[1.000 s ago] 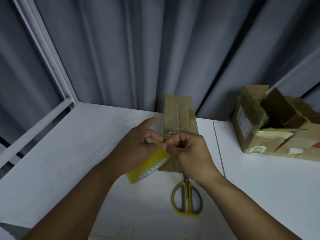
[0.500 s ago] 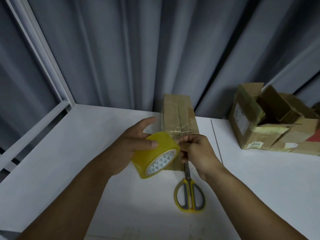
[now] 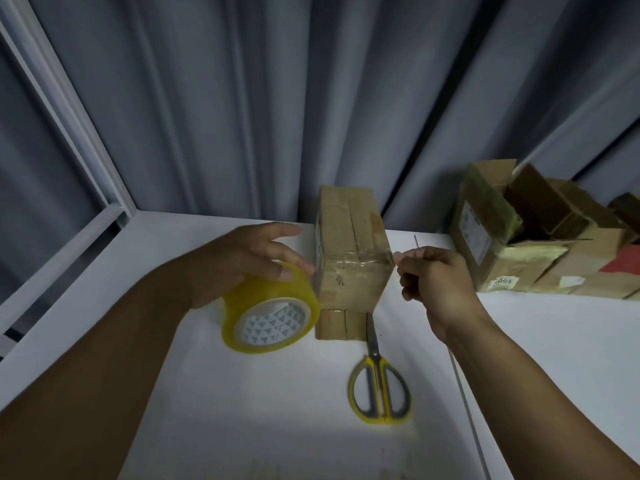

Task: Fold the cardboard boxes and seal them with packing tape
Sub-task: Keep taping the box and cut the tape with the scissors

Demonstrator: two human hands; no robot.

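The box (image 3: 349,244) stands closed at the middle of the surface (image 3: 207,393), its far end close to the curtain (image 3: 311,98) at 12 o'clock. The left hand (image 3: 242,258) is at the box's 9 o'clock. Its fingers curl over the top of the yellow roll (image 3: 270,306) and grip it, with one fingertip reaching almost to the box's left side. The roll is tilted, its printed core faces the camera, and it sits just beside the box's near left corner.

A clear strip of tape (image 3: 356,263) runs from the roll across the box's near top edge to its 3 o'clock side. There the right hand (image 3: 436,282) pinches the free end between thumb and fingertips, with the other fingers curled in. That hand is just off the box's right corner, not touching the cardboard. Under the box's near face a lower piece of cardboard shows; I cannot tell whether it is a flap or a separate piece.

The scissors (image 3: 379,386) lie closed at the box's 6 o'clock, tips toward the box and handles toward the camera. The open boxes (image 3: 502,244) sit at 3 o'clock, near the right hand but apart from it.

The surface's left edge meets a white frame (image 3: 69,109) at 9 to 10 o'clock. A thin seam (image 3: 460,375) runs from 1 o'clock down to 5 o'clock, passing under the right forearm. Bare surface lies at 6 to 8 o'clock, between the forearms.
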